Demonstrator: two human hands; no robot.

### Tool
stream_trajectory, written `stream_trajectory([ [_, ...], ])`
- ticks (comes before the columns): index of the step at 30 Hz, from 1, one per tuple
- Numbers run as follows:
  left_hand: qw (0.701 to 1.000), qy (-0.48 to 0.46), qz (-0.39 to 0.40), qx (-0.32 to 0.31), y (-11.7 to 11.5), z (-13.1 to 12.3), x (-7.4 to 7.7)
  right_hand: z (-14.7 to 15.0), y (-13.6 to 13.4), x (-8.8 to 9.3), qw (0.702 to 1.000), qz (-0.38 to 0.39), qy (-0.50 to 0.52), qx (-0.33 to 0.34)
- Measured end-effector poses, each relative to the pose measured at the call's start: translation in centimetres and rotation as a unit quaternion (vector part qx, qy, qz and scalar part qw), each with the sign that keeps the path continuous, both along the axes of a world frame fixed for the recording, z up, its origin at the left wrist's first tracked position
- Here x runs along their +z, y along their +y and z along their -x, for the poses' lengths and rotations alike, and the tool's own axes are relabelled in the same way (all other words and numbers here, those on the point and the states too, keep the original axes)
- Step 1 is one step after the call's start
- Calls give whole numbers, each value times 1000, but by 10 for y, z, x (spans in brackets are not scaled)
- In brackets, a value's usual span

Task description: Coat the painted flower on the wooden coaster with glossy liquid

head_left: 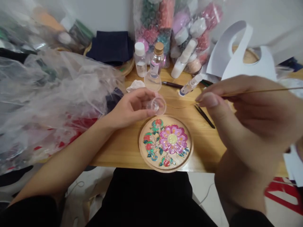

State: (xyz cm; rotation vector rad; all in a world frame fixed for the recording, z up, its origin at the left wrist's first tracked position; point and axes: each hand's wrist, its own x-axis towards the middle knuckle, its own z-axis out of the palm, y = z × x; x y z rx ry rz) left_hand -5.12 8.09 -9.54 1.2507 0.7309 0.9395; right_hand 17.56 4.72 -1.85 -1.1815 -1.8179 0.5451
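My left hand [134,105] is closed around a small clear plastic cup [159,106], tilted with its mouth toward me. A round clear lid [152,82] stands up just behind the cup's rim. Pinched in my right hand [246,116] is a thin gold wire [255,92]; one stretch runs off to the right, and a fine strand reaches from the fingertips toward the cup. Below the cup lies a round wooden plate [165,168] bearing a pink flower [174,138], red fruits and green leaves outlined in gold.
Tweezers [204,116] and a dark pen-like tool [172,84] lie on the wooden table [123,145]. Small bottles [140,60] stand at the back, before bags of colourful pieces [151,22]. Crumpled clear plastic [54,91] covers the left; curved white paper [239,56] stands back right.
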Motion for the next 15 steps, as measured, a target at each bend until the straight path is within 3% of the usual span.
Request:
stream_trajectory([
  [2,1000,-15,5,1,-3,1,-7,4,11,-10,994,-78,-60,35],
  [5,1000,-19,19,10,-6,1,-13,6,16,-26,987,-118,-105,39],
  [15,998,-15,49,32,-8,-3,-7,5,17,-50,985,-62,-151,50],
])
